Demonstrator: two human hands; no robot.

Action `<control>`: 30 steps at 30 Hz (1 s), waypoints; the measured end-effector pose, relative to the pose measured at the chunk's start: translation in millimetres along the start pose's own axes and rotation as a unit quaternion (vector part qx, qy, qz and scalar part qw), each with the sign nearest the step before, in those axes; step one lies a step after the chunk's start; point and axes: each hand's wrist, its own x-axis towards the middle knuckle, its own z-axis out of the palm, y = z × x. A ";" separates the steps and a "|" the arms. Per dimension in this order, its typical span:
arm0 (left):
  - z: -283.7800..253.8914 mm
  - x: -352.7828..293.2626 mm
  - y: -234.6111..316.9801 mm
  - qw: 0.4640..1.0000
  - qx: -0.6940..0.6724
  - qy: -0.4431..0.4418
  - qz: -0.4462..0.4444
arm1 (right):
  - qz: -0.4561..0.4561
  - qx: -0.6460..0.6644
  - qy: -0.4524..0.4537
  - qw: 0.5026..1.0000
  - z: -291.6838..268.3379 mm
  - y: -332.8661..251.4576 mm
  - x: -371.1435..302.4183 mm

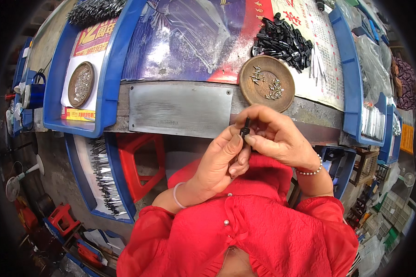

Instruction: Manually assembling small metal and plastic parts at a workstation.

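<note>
In front of my chest, close to the table's edge, my two hands meet around a small black part with a thin stem pointing up. My left hand is closed, its thumb and fingers pinching the part from the left. From the other side my right hand grips it, thumb against the part and fingers curled. The fingers cover much of it, so its exact kind cannot be made out. Just beyond my right hand sits a round brown dish holding small metal pins or screws. Behind it lies a heap of black pieces.
A metal plate is fixed along the table's front edge. To the left, a blue tray holds a round dish of small bits. Thin white sticks lie beside the black heap. A red stool stands under the table.
</note>
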 end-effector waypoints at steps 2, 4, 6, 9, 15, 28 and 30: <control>5.1 -1.0 2.7 0.999 -0.032 0.008 -0.038 | -0.032 0.022 -0.050 0.998 -0.6 5.7 1.1; 6.4 -2.8 3.0 0.998 -0.042 0.002 -0.040 | -0.015 0.067 -0.048 0.996 3.6 0.7 1.1; 6.6 -3.5 3.3 0.998 -0.050 -0.004 -0.043 | 0.001 0.111 -0.046 0.993 4.9 1.5 1.5; 6.5 -3.9 3.7 0.998 -0.025 -0.023 -0.053 | -0.079 0.049 -0.063 0.994 4.3 10.1 2.7; 11.1 -4.8 1.1 0.997 -0.048 -0.016 -0.054 | -0.079 0.044 -0.005 0.996 11.3 13.5 -0.8; 18.6 -15.0 -0.1 0.996 -0.053 -0.004 -0.072 | -0.079 0.118 -0.056 0.988 12.0 17.7 -4.3; 21.4 -17.7 -0.3 0.992 -0.061 0.038 -0.107 | -0.078 0.085 -0.083 0.990 10.7 19.8 -5.9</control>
